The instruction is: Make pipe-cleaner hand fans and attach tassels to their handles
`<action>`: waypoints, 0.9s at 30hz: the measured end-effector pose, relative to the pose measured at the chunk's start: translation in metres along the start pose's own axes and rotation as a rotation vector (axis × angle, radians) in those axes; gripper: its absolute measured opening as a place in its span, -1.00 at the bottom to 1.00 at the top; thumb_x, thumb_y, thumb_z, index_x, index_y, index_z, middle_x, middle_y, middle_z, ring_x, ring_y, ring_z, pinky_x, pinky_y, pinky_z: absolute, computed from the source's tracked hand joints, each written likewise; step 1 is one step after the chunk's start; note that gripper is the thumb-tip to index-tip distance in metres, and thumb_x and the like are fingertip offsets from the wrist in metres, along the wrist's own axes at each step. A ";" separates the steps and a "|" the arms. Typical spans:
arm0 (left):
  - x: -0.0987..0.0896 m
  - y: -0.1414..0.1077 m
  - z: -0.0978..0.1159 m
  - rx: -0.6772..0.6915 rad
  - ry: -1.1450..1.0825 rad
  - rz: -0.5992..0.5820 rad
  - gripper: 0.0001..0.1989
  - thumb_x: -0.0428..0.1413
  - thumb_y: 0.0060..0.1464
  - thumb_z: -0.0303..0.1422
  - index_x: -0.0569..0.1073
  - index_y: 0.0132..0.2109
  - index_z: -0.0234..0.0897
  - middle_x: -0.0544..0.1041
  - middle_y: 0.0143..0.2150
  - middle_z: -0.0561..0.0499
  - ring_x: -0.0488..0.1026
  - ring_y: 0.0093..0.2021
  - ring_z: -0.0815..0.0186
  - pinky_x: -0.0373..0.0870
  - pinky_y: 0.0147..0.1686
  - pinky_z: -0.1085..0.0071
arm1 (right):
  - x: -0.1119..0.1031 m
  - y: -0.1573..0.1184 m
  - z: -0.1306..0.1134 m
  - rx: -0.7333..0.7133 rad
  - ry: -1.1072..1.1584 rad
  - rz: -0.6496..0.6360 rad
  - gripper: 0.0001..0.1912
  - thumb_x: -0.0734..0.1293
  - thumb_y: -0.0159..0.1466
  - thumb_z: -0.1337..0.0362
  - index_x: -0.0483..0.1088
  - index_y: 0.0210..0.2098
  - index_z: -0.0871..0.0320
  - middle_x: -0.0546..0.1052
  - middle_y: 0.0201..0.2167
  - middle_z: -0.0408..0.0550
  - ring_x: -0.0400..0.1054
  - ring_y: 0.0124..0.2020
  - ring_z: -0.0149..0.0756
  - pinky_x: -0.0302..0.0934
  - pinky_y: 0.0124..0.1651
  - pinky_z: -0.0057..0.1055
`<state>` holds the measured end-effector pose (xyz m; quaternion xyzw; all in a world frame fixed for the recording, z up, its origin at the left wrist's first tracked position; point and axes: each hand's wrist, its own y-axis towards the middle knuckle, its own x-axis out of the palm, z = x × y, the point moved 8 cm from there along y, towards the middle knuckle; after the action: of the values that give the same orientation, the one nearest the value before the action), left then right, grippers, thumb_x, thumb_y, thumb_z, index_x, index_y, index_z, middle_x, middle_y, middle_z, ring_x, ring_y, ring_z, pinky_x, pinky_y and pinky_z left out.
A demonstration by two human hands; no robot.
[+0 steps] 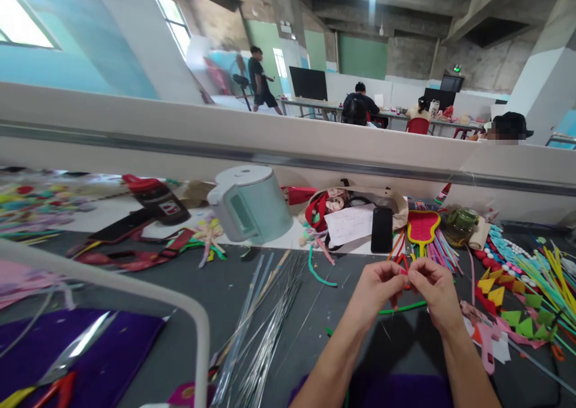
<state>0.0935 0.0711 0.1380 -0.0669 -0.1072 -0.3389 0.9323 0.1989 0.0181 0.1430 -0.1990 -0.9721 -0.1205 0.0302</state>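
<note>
My left hand (384, 282) and my right hand (429, 282) meet over the dark table, fingertips pinched together. Between them is a small red piece (405, 274) that looks like fuzzy pipe cleaner; most of it is hidden by the fingers. Below the hands, a green pipe cleaner (407, 307) lies on the table. Just beyond them is a fan-shaped red piece with a yellow fuzzy edge (423, 227), beside a bundle of pink and purple pipe cleaners (443, 252). A black phone (382, 230) rests behind my left hand.
A pale green kettle (252, 204) and a dark bottle with red lid (157, 198) stand near the partition (270, 138). Thin metal wires (274, 324) lie left of my arms. Scissors (67, 366) rest on purple cloth (130, 342). A white curved bar (198, 312) crosses the lower left.
</note>
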 end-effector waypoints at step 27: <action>-0.007 0.010 0.009 0.284 0.291 0.119 -0.83 0.16 0.03 -0.29 0.56 -0.33 -0.31 0.54 -0.40 -0.04 0.44 -0.42 0.33 0.40 -0.44 0.47 | -0.007 0.018 0.028 0.086 0.121 0.053 -0.72 0.42 0.12 0.10 0.36 -0.48 0.18 0.30 -0.64 -0.26 0.11 -0.62 -0.49 0.01 -0.53 -0.53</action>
<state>0.0929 0.0846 0.1444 0.1087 -0.0143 -0.2710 0.9563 0.2124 0.0383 0.1187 -0.2155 -0.9671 -0.0897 0.1008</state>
